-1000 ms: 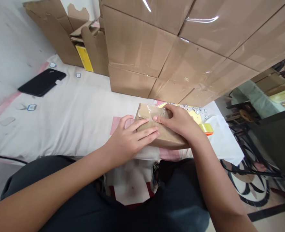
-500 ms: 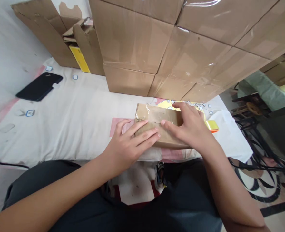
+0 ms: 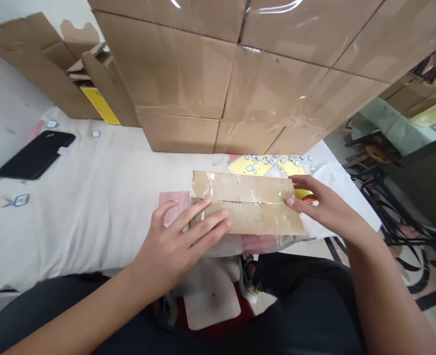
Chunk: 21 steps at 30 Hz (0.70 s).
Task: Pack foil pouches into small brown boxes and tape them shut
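A small flat cardboard box [image 3: 262, 217] lies on the white-covered table in front of me, with clear shiny tape over its top seam. My left hand [image 3: 188, 231] rests on the box's left end, fingers spread and stretched out on its top. At the right end, my right hand [image 3: 317, 202] has its thumb on the top face and its other fingers bent around the far right corner. Partly hidden behind that hand is a yellow item with an orange edge [image 3: 304, 193], its kind not clear.
A tall stack of taped cardboard boxes [image 3: 188, 74] stands behind the small box. To the left are an opened carton [image 3: 55, 74] with a yellow piece inside and a black phone-like slab [image 3: 36, 154]. Pale sticker-like bits [image 3: 250, 168] lie on the cover [image 3: 110, 207].
My right hand has slid rightward from the middle of the box top to its right end, uncovering the taped seam. My left hand stays on the left end. The view has shifted a little.
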{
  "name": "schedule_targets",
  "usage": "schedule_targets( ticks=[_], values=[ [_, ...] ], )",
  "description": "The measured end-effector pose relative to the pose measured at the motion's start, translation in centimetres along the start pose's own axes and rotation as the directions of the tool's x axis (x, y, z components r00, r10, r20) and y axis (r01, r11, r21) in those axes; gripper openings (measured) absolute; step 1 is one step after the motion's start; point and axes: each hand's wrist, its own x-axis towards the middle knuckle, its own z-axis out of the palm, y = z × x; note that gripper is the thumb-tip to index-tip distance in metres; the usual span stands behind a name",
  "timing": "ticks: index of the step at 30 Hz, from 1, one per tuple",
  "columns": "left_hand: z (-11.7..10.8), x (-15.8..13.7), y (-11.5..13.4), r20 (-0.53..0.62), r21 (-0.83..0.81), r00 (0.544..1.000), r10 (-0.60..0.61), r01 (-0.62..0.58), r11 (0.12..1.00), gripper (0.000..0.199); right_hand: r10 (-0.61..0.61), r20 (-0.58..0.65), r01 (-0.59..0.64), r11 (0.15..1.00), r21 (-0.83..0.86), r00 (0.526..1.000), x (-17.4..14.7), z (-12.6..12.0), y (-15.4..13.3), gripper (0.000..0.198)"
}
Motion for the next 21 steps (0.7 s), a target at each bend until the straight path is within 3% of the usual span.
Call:
schedule_targets(
  ticks=[2, 5, 7, 9, 10, 12, 14, 19, 21],
  values=[
    [0.1, 0.1, -0.1, -0.009, -0.021, 1.0, -0.011, 0.011, 1.0, 0.038, 0.017, -0.185, -0.01, 0.999, 0.039, 0.983, -0.1, -1.2, 2.3, 0.047],
    [0.3, 0.3, -0.1, -0.028, -0.045, 0.999, -0.029, 0.028, 0.999, 0.035, 0.103, -0.53, -0.078, 0.994, 0.07, 0.842, 0.4, -3.1, 7.9, 0.028],
    [0.5, 0.5, 0.0, -0.028, -0.061, 0.998, -0.05, 0.048, 0.997, 0.035, 0.189, -0.572, -0.131, 0.981, 0.141, 0.798, 1.1, -4.0, 12.6, 0.023],
    [0.8, 0.6, -0.1, -0.025, -0.069, 0.997, -0.07, 0.068, 0.995, 0.035, 0.269, -0.511, -0.206, 0.962, 0.177, 0.817, 2.2, -4.2, 17.1, 0.02],
    [0.9, 0.7, -0.2, -0.023, -0.067, 0.998, -0.064, 0.062, 0.996, 0.036, 0.308, -0.561, -0.25, 0.952, 0.179, 0.769, 2.8, -4.0, 18.9, 0.018],
    [1.3, 0.5, -0.5, -0.03, -0.056, 0.999, -0.032, 0.03, 0.998, 0.037, 0.336, -0.547, -0.302, 0.941, 0.153, 0.767, 4.2, -3.3, 21.5, 0.019],
    [1.7, 0.3, -1.0, -0.043, -0.046, 0.999, 0.002, -0.004, 0.999, 0.039, 0.305, -0.524, -0.289, 0.95, 0.115, 0.795, 5.9, -2.4, 22.7, 0.023],
    [2.1, -0.2, -1.6, -0.057, -0.035, 0.997, 0.043, -0.045, 0.998, 0.04, 0.066, -0.402, -0.05, 0.997, 0.051, 0.913, 10.8, -0.5, 21.7, 0.026],
    [2.1, -0.2, -1.6, -0.059, -0.037, 0.996, 0.066, -0.068, 0.997, 0.039, 0.069, -0.347, -0.063, 0.998, 0.028, 0.935, 12.5, 0.1, 20.9, 0.026]
  ],
)
